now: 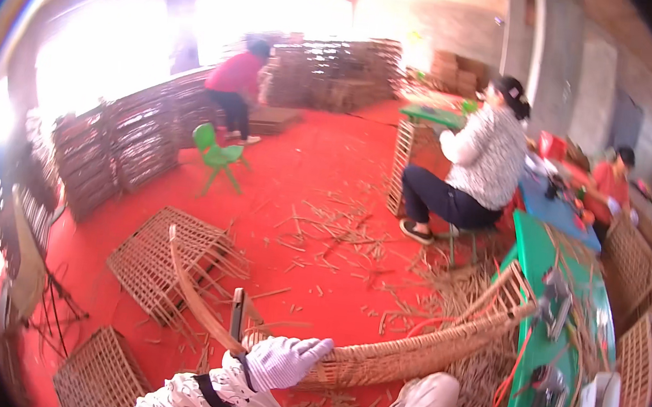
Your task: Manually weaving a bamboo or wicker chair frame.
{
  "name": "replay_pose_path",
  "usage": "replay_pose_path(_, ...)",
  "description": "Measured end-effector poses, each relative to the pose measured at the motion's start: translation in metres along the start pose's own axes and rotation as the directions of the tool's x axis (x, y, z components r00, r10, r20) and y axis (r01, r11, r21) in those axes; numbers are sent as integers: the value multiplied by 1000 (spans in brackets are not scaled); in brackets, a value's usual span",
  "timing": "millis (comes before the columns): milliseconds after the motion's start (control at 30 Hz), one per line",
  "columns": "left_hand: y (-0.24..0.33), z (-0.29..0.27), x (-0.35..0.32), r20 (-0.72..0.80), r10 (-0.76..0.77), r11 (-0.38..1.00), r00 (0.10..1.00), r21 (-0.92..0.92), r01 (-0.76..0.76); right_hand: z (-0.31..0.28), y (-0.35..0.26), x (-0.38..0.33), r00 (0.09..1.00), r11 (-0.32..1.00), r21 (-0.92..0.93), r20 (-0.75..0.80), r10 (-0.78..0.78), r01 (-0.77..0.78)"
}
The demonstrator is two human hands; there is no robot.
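Observation:
My left hand (pixel 283 360), in a white glove with a patterned sleeve, comes in from the lower left. It grips a long curved woven rattan frame (pixel 422 346) at its bend. A bare cane strip (pixel 192 285) of that frame rises to the upper left from the hand. The woven part runs right toward a green table (pixel 530 247). A dark, narrow upright piece (pixel 237 314) stands just behind the glove; I cannot tell what it is. My light-trousered knee (pixel 428 406) is below the frame. My right hand is not visible.
Woven cane crates (pixel 160 258) (pixel 98 374) lie on the red floor among cane offcuts (pixel 339 232). A seated person (pixel 478 167) works ahead; another (pixel 235 85) bends by stacked panels (pixel 331 70). A third person (pixel 610 184) sits at the right. A green child's chair (pixel 217 154) stands at the left. Tools (pixel 556 300) lie on the table.

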State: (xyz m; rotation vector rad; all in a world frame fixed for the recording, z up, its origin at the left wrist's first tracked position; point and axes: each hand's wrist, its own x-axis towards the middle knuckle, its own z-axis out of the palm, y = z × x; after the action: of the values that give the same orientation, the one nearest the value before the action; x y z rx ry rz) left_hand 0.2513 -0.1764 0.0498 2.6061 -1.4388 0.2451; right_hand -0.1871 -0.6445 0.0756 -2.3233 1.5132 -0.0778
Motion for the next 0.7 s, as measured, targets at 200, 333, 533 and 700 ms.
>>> replay_pose_path(200,8,-11,4,-154,-8,958,988,-284,-37,-17,-119,16,960,702,678,-22,-278,218)
replay_pose_path(333,-1,-11,2,-196,15,849,981,-516,-116,4,-216,21,814,300,938,33,-580,176)
replay_pose_path(533,17,-16,16,-154,-16,729,988,-678,-93,91,-340,5,470,55,962,179,-864,-266)
replay_pose_path(700,22,-11,7,-221,32,814,975,-561,-154,153,-429,-70,44,-46,977,-38,-998,-209)
